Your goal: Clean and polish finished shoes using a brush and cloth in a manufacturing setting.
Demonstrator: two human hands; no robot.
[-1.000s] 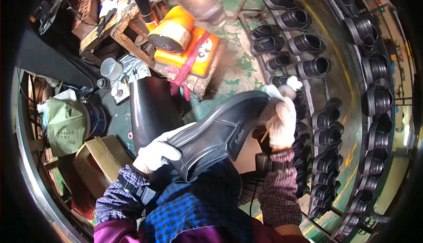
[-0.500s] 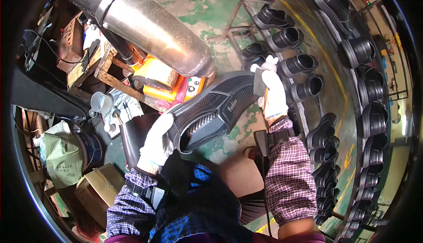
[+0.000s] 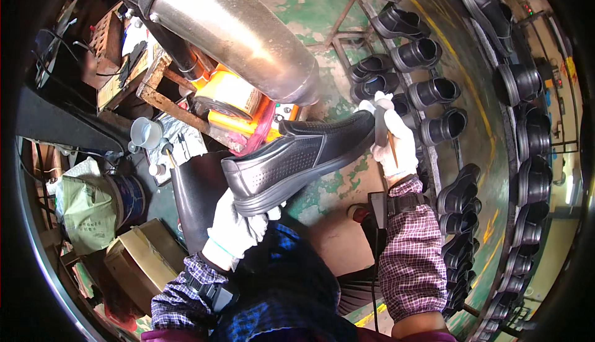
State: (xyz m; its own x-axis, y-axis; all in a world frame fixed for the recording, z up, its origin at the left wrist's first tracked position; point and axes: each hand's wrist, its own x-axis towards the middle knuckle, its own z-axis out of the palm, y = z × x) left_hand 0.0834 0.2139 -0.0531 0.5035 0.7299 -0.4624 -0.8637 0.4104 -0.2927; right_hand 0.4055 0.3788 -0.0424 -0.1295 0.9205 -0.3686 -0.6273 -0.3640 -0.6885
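Observation:
A black slip-on shoe with a perforated side is held up in front of me, its outer side and sole edge towards me. My left hand, in a white glove, is closed round the heel from below. At the toe is my right hand, also white-gloved and closed. It grips a dark grey flat piece against the toe, and a thin wooden stick shows along the palm. Whether the stick and flat piece are one tool, I cannot tell. Just beyond the shoe is the mouth of a large metal tube.
An orange machine sits under the tube, beside a wooden frame. At left are a clear cup, a green bag and a cardboard box. Racks at right carry several black shoes.
The shoe has been rolled so its side and sole edge face me instead of its opening. My left hand has shifted under the heel. The view has moved slightly.

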